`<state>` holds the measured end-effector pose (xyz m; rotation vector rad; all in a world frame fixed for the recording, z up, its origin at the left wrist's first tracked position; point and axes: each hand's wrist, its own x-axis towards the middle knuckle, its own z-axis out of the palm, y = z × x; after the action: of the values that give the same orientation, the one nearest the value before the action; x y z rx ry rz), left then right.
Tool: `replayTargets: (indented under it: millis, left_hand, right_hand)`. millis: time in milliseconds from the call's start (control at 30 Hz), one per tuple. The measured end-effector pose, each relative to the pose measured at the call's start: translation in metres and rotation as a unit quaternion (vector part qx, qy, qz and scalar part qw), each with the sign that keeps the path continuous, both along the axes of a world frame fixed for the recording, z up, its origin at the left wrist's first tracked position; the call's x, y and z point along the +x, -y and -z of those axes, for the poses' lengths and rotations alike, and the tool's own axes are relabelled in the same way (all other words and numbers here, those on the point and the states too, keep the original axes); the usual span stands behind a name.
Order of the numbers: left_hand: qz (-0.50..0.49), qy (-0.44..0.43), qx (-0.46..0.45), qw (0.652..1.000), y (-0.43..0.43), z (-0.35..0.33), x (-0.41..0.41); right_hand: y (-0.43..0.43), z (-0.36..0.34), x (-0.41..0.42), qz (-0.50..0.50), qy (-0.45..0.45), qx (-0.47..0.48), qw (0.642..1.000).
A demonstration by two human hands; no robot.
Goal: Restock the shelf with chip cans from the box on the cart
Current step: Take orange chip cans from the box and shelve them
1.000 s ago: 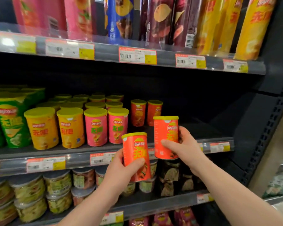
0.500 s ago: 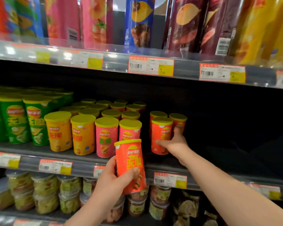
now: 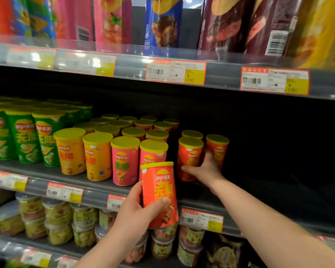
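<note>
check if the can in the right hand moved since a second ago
Yes. The can went from in front of the shelf rail to behind it, deeper in.

Short cans [image 3: 125, 161] stand in rows, front to back, on the left half of the middle shelf [image 3: 37, 171]. At the rows' right end the right hand [image 3: 205, 169] grips the front can [image 3: 190, 157], with one can behind it and another to its right. The left hand [image 3: 137, 215] holds a loose can [image 3: 159, 192] before the shelf edge. Tall cans [image 3: 162, 22] stand above, tubs [image 3: 58, 223] below.

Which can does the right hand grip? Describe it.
On the middle shelf, right of the pink cans, stand three orange cans. It is the front can, gripped by the right hand; the left hand holds a fourth can in the air.
</note>
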<state>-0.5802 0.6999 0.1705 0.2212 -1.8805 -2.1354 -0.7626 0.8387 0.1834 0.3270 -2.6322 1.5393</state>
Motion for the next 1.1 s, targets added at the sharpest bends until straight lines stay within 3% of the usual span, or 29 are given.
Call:
replayTargets:
  millis: [167, 267, 400, 500, 567, 633, 700, 767, 800, 833, 1100]
  left_hand:
    - [0.047, -0.031, 0.000, 0.998, -0.013, -0.005, -0.011]
    - [0.069, -0.055, -0.019, 0.996, -0.022, -0.007, -0.023]
    - [0.093, -0.087, -0.063, 0.990, -0.040, -0.011, -0.040]
    - [0.119, -0.095, -0.080, 0.985, -0.050, -0.011, -0.048]
    - [0.125, -0.114, -0.143, 0.975, -0.051, -0.009, -0.051]
    - [0.085, -0.123, -0.270, 0.951, -0.047, -0.002, -0.054]
    - [0.050, -0.100, -0.427, 0.897, -0.041, 0.005, -0.056]
    - [0.042, -0.103, -0.605, 0.789, -0.037, 0.012, -0.058]
    - [0.038, -0.130, -0.662, 0.737, -0.035, 0.018, -0.060]
    - [0.028, -0.157, -0.690, 0.706, -0.034, 0.024, -0.062]
    - [-0.002, -0.205, -0.694, 0.690, -0.028, 0.039, -0.066]
  right_hand:
    - [-0.023, -0.010, 0.020, 0.006, -0.029, -0.039, 0.999]
    - [-0.040, -0.019, 0.046, -0.128, 0.044, -0.103, 0.985]
    - [-0.053, -0.027, 0.074, -0.251, 0.119, -0.091, 0.956]
    - [-0.064, -0.029, 0.075, -0.226, 0.096, -0.104, 0.964]
    - [-0.073, -0.030, 0.069, -0.189, 0.067, -0.113, 0.973]
    - [-0.079, -0.029, 0.061, -0.134, 0.041, -0.112, 0.984]
    - [-0.082, -0.027, 0.053, -0.079, 0.027, -0.105, 0.991]
    - [-0.082, -0.025, 0.046, -0.038, 0.023, -0.076, 0.996]
    - [-0.082, -0.022, 0.042, -0.022, 0.027, -0.060, 0.998]
    - [-0.081, -0.021, 0.039, -0.011, 0.032, -0.049, 0.998]
    - [-0.077, -0.012, 0.029, 0.008, 0.043, 0.045, 0.998]
